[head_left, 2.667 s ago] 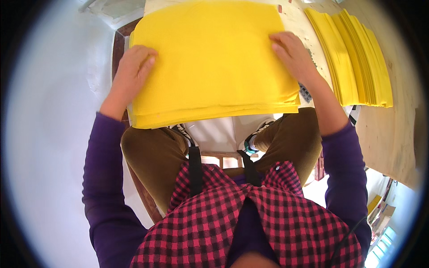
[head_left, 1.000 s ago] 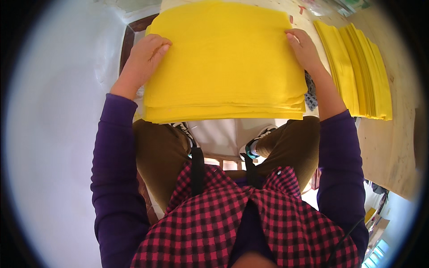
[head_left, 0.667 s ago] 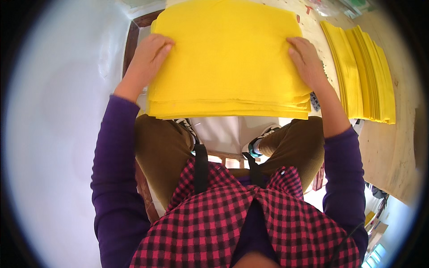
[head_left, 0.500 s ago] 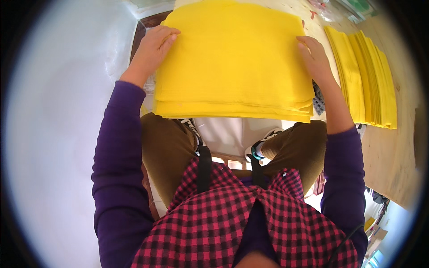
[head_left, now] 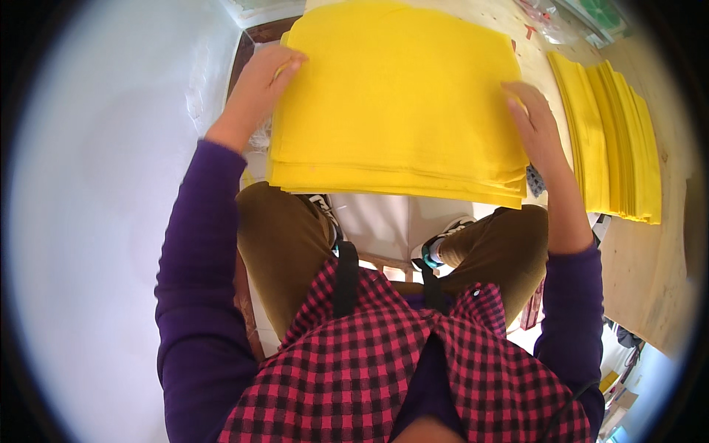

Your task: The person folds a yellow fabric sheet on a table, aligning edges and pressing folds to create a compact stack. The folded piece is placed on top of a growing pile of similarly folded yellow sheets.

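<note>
A thick stack of yellow cloth sheets (head_left: 402, 103) lies in front of me, its near edge slightly stepped and overhanging above my knees. My left hand (head_left: 267, 80) is at the stack's left edge, thumb and fingers closed together on the border of the cloth. At the right edge, my right hand (head_left: 533, 117) has bent fingers and thumb closing on the cloth there, slightly blurred. The undersides of the sheets and some of my fingertips are hidden.
Several folded yellow cloth pieces (head_left: 609, 140) stand in a row on the wooden table (head_left: 639, 273) to the right. Clear plastic packaging (head_left: 543, 16) lies at the far right. A white wall (head_left: 111, 221) runs close along my left side.
The whole view has shifted slightly, so the stack sits a little further right. My right hand has slid a bit nearer to me along the right edge. My left hand stays at the left edge.
</note>
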`<state>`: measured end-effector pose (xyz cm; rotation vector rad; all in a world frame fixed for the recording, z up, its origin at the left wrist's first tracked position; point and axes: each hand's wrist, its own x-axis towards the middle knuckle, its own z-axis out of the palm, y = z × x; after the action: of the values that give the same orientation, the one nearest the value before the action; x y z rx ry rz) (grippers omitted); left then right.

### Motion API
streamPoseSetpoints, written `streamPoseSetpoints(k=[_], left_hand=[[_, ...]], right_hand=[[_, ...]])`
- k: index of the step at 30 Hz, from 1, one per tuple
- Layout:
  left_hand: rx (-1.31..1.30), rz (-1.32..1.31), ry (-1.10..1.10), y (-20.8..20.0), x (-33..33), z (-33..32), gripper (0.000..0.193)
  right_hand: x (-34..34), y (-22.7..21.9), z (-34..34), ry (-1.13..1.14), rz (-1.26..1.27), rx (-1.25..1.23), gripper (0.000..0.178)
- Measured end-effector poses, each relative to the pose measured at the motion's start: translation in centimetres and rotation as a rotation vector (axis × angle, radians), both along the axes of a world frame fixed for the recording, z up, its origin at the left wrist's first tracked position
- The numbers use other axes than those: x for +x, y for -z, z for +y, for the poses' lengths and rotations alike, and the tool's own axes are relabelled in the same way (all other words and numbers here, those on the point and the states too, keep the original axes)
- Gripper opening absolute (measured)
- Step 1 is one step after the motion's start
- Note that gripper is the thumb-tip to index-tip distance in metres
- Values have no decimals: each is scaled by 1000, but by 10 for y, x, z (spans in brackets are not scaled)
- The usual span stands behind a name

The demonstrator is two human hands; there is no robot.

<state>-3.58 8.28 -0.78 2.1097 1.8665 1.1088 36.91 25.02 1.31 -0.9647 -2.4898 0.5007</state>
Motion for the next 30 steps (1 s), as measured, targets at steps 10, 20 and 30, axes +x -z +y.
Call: streamPoseSetpoints(k=[10, 20, 30], left_hand=[[-18, 75, -21, 4, -8, 14, 20], [-86, -1018, -235, -2, 26, -59, 56], [-125, -1201, -216, 8, 44, -42, 69]], right_hand=[[-27, 3, 6, 21, -42, -65, 34], [33, 3, -29, 223, 447, -509, 56], [7, 0, 4, 235, 676, -833, 70]])
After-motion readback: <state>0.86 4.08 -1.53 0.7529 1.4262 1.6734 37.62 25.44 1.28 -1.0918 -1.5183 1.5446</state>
